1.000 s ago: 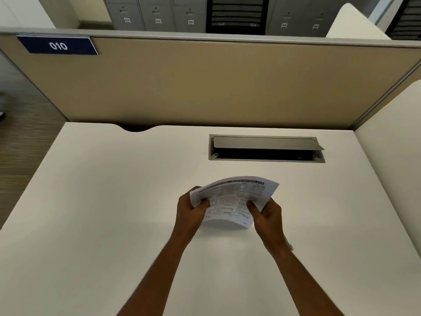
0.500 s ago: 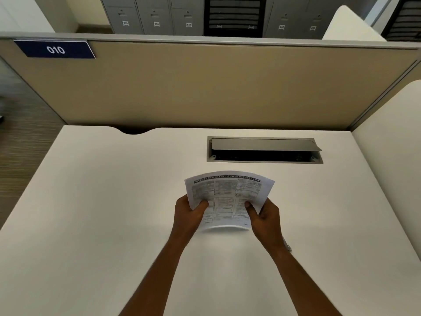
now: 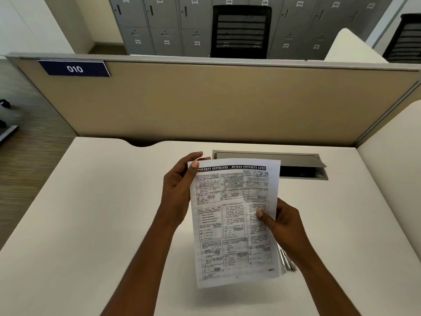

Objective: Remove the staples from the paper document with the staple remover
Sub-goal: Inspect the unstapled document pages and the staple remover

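A printed paper document [image 3: 234, 222], headed with a black title bar, is held upright above the white desk [image 3: 91, 213]. My left hand [image 3: 177, 190] pinches its top left corner, thumb on the front. My right hand [image 3: 282, 222] grips the right edge at mid-height, thumb on the printed side. Below the right wrist a thin silvery metal object [image 3: 287, 261] pokes out from behind the page; I cannot tell whether it is the staple remover. No staple is discernible on the page.
A grey cable hatch [image 3: 303, 165] with its lid raised sits in the desk behind the paper. A beige partition [image 3: 227, 99] bearing a blue "010" sign [image 3: 75, 69] closes the back; a white side panel [image 3: 391, 179] closes the right.
The document has been lifted and turned upright, facing me. My left hand has slid up to the top left corner, and the camera has tilted up.
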Action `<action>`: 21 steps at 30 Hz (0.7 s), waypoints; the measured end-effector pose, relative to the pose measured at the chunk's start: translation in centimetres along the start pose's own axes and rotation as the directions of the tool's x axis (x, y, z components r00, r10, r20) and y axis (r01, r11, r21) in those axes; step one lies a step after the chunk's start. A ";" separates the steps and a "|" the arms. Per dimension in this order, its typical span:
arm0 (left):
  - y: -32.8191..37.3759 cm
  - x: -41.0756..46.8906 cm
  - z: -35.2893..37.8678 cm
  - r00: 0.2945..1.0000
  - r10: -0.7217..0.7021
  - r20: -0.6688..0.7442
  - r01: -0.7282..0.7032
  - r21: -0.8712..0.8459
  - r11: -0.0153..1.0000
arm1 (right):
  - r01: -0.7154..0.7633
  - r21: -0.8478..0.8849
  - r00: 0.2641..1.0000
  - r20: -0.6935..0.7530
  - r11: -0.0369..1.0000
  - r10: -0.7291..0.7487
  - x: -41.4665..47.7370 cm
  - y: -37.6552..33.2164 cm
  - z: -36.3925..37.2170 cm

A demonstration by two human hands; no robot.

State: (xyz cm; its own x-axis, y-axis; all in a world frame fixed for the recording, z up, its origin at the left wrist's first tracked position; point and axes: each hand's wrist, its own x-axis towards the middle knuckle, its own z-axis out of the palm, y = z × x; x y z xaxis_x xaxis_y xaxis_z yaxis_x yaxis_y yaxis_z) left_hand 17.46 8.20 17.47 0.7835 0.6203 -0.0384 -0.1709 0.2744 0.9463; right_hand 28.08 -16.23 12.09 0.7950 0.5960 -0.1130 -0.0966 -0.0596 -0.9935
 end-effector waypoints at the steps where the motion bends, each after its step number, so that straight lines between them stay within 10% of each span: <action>1: 0.2 0.1 0.1 1.000 -0.017 0.021 0.018 -0.027 0.999 | -0.005 0.012 1.000 0.010 1.000 0.005 0.0 -0.1 0.0; 21: -1.0 0.3 0.9 0.942 -0.216 0.258 0.322 -0.499 0.804 | -0.140 0.103 0.987 0.094 0.985 0.130 0.4 -0.7 0.2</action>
State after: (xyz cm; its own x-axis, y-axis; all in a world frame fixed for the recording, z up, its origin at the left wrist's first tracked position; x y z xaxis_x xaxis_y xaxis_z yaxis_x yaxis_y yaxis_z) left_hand 18.39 7.41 16.86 0.9289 0.3351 -0.1578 -0.1840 0.7872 0.5886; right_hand 28.37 -15.76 12.73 0.7160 0.6556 -0.2399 -0.2675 -0.0598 -0.9617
